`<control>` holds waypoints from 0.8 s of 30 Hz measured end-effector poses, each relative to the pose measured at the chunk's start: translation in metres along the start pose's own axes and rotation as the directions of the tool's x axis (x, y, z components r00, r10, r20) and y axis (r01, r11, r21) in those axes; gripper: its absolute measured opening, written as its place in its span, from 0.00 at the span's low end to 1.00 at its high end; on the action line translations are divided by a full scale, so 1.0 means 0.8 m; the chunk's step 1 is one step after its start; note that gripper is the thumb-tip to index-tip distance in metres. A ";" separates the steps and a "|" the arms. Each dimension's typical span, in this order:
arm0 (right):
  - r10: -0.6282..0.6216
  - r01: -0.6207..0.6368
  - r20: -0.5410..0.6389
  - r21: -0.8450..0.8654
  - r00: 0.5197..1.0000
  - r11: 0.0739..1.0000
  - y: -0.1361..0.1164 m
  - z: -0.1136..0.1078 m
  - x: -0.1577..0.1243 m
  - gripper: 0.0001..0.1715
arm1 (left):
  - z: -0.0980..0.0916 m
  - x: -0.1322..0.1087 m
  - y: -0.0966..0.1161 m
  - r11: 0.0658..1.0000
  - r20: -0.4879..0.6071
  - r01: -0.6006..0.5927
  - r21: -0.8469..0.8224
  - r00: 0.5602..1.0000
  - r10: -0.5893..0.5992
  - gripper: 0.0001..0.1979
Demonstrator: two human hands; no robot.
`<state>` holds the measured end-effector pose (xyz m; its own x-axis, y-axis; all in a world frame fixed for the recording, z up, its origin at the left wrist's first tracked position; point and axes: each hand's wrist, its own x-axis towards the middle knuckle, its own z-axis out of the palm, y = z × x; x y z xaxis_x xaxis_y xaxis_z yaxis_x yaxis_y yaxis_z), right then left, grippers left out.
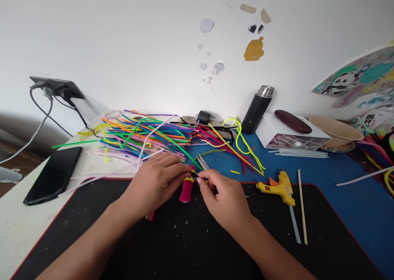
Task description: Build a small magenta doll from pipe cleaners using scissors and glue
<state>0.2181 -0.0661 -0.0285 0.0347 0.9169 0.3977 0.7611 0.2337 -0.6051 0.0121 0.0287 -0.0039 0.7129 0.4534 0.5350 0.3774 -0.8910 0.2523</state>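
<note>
My left hand (160, 175) and my right hand (223, 194) meet over the black mat, both closed in a pinch. Between their fingertips is a small black piece (193, 174), perhaps a bit of pipe cleaner; its exact shape is too small to tell. Just below it lies a magenta and yellow fuzzy figure (185, 191), its upper part partly covered by my left fingers. Whether either hand also grips the figure is hidden. Behind the fingers, the scissors (202, 162) point away with their blades apart. A small red scrap (150, 216) shows beside my left wrist.
Many coloured pipe cleaners (154, 134) heap at the back. A yellow glue gun (279, 187) and a wooden stick (302, 206) lie right on the mat (184, 251). A phone (53, 175) is left; a black flask (257, 110) and white box (289, 134) stand back right.
</note>
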 end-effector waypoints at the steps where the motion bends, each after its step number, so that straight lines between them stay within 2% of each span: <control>1: -0.008 0.008 -0.006 0.000 1.000 1.000 0.000 0.000 0.001 0.12 | 0.000 0.000 0.000 1.000 0.000 0.003 0.000 1.000 -0.003 0.08; 7: -0.048 0.048 -0.054 0.016 0.997 0.999 0.002 0.002 0.001 0.13 | 0.001 0.002 0.001 1.000 0.000 -0.031 0.000 1.000 0.031 0.08; 24: -0.022 0.023 -0.045 0.014 0.999 1.000 0.004 0.005 0.000 0.11 | 0.002 -0.001 0.003 1.000 0.006 -0.028 -0.014 1.000 0.028 0.09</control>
<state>0.2177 -0.0639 -0.0332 0.0466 0.8960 0.4415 0.7527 0.2591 -0.6052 0.0135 0.0262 -0.0052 0.7266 0.4287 0.5369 0.3489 -0.9034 0.2491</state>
